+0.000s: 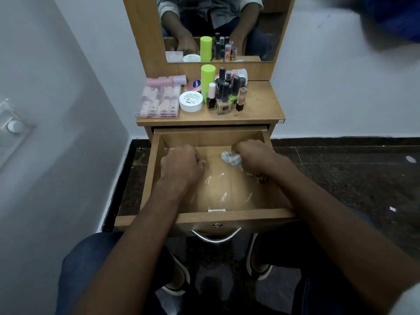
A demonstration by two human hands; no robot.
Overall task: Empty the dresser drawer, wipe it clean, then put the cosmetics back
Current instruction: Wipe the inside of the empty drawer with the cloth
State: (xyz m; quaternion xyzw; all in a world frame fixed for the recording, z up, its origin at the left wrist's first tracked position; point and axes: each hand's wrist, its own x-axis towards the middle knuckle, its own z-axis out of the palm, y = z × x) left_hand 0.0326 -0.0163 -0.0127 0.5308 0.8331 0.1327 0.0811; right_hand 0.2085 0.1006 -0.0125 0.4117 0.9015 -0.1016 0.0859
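- I have one drawer (154, 178) pulled out toward me from the wooden dresser (261, 103), and both my hands are inside it.
- My right hand (254, 159) has its fingers curled round one crumpled pale cloth (230, 158), holding it against the drawer floor toward the far right.
- My left hand (183, 164) is curled into a loose fist at the far left of the drawer; I cannot tell whether it grips anything.
- The drawer holds no cosmetics; a clear plastic liner (223, 194) with shiny creases lies on its floor.
- The cosmetics all stand on the dresser top, beyond the drawer.
- One clear case (158, 102) at the left holds several pinkish tubes; I cannot count them surely.
- One pink tube (168, 80) lies just behind the case.
- One round white jar (191, 101) sits right of the case.
- One tall lime-green bottle (208, 77) stands behind the jar.
- A cluster of small dark-capped bottles (227, 94) stands close together right of the jar; too crowded for a count.
- One mirror (218, 28) stands at the far end, repeating the bottles.
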